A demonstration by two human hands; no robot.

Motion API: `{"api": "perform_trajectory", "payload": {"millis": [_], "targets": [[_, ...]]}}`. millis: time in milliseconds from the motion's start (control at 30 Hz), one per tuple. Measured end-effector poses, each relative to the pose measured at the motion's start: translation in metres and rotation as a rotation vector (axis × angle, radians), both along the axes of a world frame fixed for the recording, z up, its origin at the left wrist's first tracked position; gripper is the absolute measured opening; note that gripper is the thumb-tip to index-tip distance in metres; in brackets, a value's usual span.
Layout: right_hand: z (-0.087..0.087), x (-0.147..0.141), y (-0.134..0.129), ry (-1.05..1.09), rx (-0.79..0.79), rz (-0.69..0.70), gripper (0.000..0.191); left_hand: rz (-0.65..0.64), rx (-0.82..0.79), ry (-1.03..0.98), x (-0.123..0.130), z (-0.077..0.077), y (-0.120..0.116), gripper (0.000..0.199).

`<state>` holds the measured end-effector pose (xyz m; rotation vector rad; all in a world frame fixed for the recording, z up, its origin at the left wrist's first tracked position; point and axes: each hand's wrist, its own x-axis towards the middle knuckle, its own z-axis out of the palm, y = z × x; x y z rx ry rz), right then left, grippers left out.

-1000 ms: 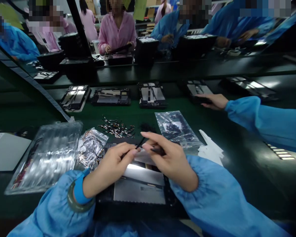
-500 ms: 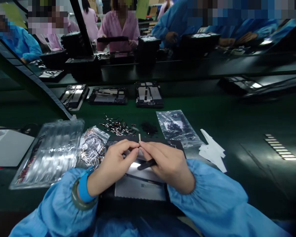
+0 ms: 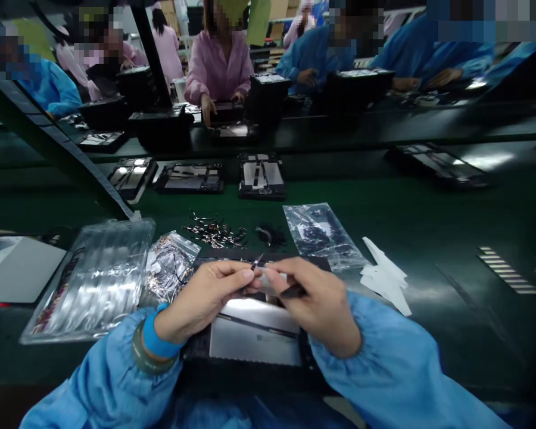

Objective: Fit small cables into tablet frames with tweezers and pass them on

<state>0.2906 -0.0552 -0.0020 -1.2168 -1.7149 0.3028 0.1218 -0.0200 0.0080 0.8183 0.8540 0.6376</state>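
Note:
My left hand [image 3: 209, 292] is closed, pinching a small dark part [image 3: 257, 261] with a thin shiny tip between thumb and forefinger. Just beside it, my right hand [image 3: 319, 301] is closed round a slim black tool [image 3: 292, 291], whose kind I cannot make out. A pale blurred scrap [image 3: 268, 280] shows near the right fingertips. Both hands hover over an opened tablet-like device [image 3: 254, 342] with a silver battery-like panel; its upper part is partly hidden by them. Behind the hands lies a pile of small wired parts [image 3: 217, 232], next to black bits [image 3: 271, 235].
At left are a clear plastic tray [image 3: 96, 280], a bag of wired parts [image 3: 168, 265] and a grey box [image 3: 22, 268]. To the right lie a clear bag [image 3: 321, 232], white paper pieces [image 3: 386, 274] and a striped strip [image 3: 509, 271]. Opened devices [image 3: 261, 176] line the back; co-workers sit beyond.
My right hand has shifted slightly right, its fingertips parting from the left ones. The pale strip upright between them has given way to a dark, shiny-tipped part. A co-worker's hand has lowered onto a device.

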Motion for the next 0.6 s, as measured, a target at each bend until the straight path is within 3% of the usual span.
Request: {"api": "perform_trajectory", "payload": {"millis": [133,200,300,367,467,600], "targets": [[0.012,-0.002,0.007,0.432,-0.403,-0.081,0.027,-0.052,0.279,0.194,0.001,-0.001,-0.005,0.021],[0.014,-0.004,0.008,0.462,-0.472,-0.102,0.028,0.048,0.538,0.321,0.0,-0.002,-0.007,0.016],[0.011,-0.009,0.005,0.243,-0.273,-0.097,0.02,0.308,0.971,0.492,-0.003,-0.003,-0.011,0.009],[0.006,-0.014,0.002,0.045,-0.059,-0.046,0.014,0.371,1.164,0.569,-0.004,-0.004,-0.013,0.006],[0.001,-0.022,-0.003,-0.156,0.134,0.019,0.015,0.366,1.249,0.646,-0.004,-0.006,-0.015,0.008],[0.0,-0.028,-0.007,-0.218,0.163,0.079,0.017,0.351,1.193,0.645,-0.004,-0.007,-0.017,0.007]]}}
